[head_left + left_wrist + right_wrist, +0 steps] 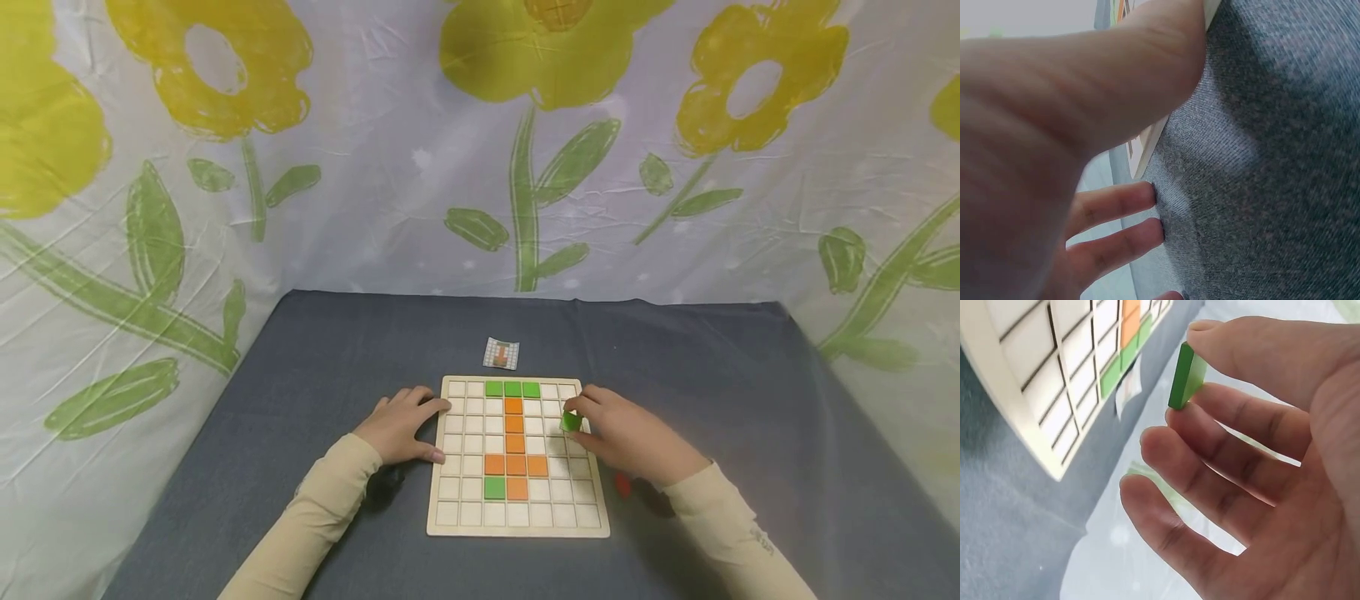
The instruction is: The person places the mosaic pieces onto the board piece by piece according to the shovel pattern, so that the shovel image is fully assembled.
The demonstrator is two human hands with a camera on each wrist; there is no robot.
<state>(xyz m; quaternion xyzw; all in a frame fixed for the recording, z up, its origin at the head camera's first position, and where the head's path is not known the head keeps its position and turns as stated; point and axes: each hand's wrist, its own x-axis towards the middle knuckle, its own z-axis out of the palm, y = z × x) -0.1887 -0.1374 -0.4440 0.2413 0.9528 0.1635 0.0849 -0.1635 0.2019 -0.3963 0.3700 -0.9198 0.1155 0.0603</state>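
My right hand (630, 433) pinches a green square tile (1184, 375) between thumb and fingertips, above the right side of a pale wooden grid board (453, 514). The other fingers stay loosely bent in the right wrist view. Resting at the board's left edge, my left hand (401, 425) has its thumb and index finger touching the rim, fingers spread. On the board, three green tiles (512, 389) sit side by side in the far row. A column of orange tiles (515, 443) runs nearer from there, widening to three across. One green tile (494, 488) lies left of the nearest orange one.
A small printed card (501, 353) with a grid pattern lies just beyond the board. Partly under my right forearm, a red-orange piece (623, 485) shows on the dark cloth (360, 342). A flower-patterned curtain (375, 167) surrounds the table's back and sides.
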